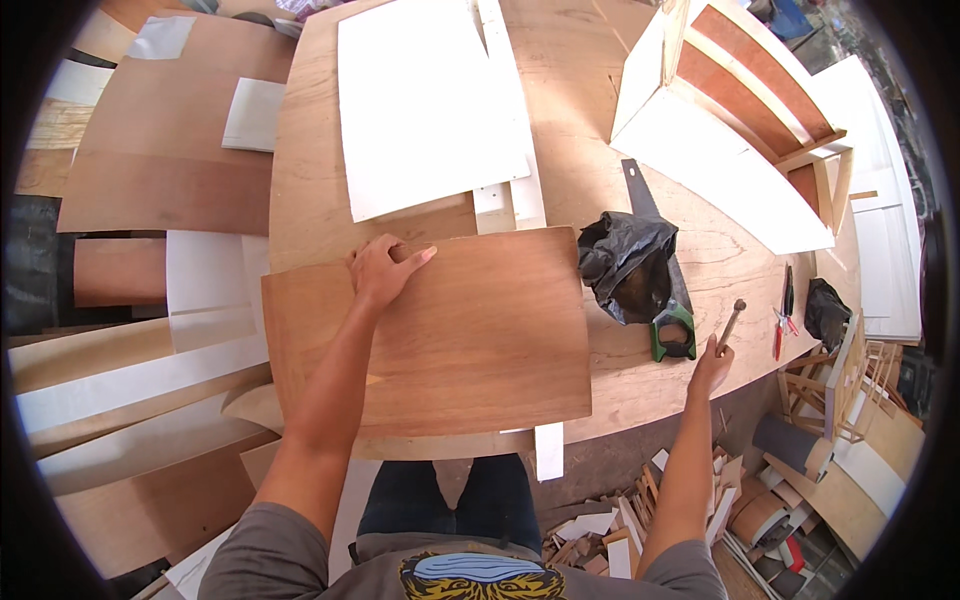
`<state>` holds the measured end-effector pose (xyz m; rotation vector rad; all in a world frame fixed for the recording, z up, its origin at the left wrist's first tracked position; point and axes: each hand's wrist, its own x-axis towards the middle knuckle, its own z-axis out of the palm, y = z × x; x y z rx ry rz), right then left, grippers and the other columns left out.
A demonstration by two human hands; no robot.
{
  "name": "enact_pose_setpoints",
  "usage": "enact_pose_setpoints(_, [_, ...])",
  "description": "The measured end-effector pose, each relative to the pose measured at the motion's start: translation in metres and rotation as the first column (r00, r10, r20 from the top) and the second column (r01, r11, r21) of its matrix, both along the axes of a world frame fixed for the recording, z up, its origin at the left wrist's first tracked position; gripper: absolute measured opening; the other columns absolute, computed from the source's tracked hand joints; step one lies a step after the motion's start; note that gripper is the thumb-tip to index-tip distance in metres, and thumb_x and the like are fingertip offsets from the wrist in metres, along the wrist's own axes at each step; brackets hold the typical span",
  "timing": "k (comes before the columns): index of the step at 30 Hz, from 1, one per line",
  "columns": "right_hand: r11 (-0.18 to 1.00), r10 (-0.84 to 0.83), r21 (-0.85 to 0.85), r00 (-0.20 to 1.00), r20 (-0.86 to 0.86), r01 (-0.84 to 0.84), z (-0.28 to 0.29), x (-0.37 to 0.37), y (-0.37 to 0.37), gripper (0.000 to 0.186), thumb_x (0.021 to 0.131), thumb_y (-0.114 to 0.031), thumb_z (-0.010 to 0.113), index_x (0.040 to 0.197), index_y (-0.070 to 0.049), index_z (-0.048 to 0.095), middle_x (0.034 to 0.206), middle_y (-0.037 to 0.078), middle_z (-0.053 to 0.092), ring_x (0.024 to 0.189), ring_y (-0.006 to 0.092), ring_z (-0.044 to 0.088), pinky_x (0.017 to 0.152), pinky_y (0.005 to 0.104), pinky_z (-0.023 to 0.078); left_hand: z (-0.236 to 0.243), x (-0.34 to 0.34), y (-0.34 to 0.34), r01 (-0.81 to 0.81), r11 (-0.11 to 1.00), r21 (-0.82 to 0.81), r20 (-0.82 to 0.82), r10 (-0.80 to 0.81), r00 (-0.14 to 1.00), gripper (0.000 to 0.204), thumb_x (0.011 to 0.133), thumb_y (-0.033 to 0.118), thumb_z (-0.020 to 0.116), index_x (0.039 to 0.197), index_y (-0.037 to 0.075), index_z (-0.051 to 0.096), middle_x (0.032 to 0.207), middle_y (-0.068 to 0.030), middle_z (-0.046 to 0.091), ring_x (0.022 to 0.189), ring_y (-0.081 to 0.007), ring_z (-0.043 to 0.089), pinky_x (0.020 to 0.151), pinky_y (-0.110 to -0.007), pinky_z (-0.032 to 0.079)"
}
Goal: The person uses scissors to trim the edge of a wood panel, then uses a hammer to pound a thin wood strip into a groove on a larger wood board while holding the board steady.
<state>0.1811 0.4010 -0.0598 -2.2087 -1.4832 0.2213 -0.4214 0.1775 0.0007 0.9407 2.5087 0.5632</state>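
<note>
A: Head cam, quick rundown?
B: L hand (pixel 383 268) is at the brown board (pixel 480 330)'s far edge, fingers curled, thumb extended; can't tell if it's pinching or just pressing. R hand (pixel 711 368) grasps a hammer (pixel 735 318) by its handle, well apart from the board.
A: Board's loc?
B: On the worktable (pixel 735 235), across a white strip (pixel 549 452), near the person's waist.
A: Step?
B: Prob lining up/steadying b4 hammering, IMO. Can't make out any nail.
A: Next move?
B: I'd say calls for board aligned, L hand firm, hammer brought over, clear of the black bag (pixel 628 262) & green-handled saw (pixel 657 340) btwn.
</note>
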Motion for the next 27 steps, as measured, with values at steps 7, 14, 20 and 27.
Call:
enact_pose_setpoints(7, [0.966, 0.188, -0.089, 0.896, -0.404, -0.242, 0.024, -0.089, -0.096, 0.034, 0.102, -0.03, 0.07, 0.107, 0.005, 0.067, 0.079, 0.009, 0.064, 0.074, 0.0165, 0.056, 0.068, 0.0379, 0.048, -0.007, -0.001, 0.001, -0.005, 1.0, -0.025, -0.023, 0.004, 1.0, 0.065, 0.077, 0.069, 0.078, 0.1, 0.009, 0.074, 0.1, -0.0095, 0.073, 0.102, -0.0276, 0.062, 0.107, -0.043, 0.034])
enact_pose_setpoints(14, [0.871, 0.308, -0.108, 0.706, -0.638, -0.479, 0.037, -0.178, -0.158, 0.031, 0.1, -0.023, 0.074, 0.116, 0.004, 0.072, 0.081, 0.003, 0.068, 0.074, 0.0097, 0.059, 0.071, 0.0288, 0.05, 0.003, -0.001, 0.002, -0.039, 0.998, -0.045, 0.087, 0.042, 0.995, 0.068, 0.078, 0.07, 0.078, 0.102, 0.007, 0.074, 0.097, -0.0087, 0.074, 0.096, -0.0258, 0.065, 0.105, -0.042, 0.036])
enact_pose_setpoints(20, [0.863, 0.314, -0.156, 0.751, -0.58, -0.481, 0.05, -0.182, -0.15, 0.031, 0.098, -0.024, 0.075, 0.111, 0.004, 0.074, 0.081, 0.005, 0.068, 0.075, 0.0137, 0.058, 0.071, 0.0329, 0.048, 0.01, 0.009, 0.015, -0.027, 0.996, -0.082, 0.119, 0.037, 0.992, 0.071, 0.079, 0.072, 0.076, 0.107, 0.007, 0.074, 0.099, -0.0088, 0.074, 0.107, -0.0271, 0.062, 0.11, -0.043, 0.033])
enact_pose_setpoints(27, [0.88, 0.294, -0.143, 0.755, -0.585, -0.453, 0.036, -0.172, -0.139, 0.029, 0.098, -0.022, 0.075, 0.108, 0.005, 0.074, 0.084, 0.007, 0.07, 0.079, 0.0137, 0.06, 0.073, 0.0325, 0.049, 0.011, 0.018, 0.024, 0.009, 0.992, -0.126, 0.089, 0.002, 0.996, 0.074, 0.077, 0.074, 0.076, 0.112, 0.008, 0.073, 0.103, -0.0084, 0.074, 0.116, -0.0269, 0.058, 0.111, -0.044, 0.033])
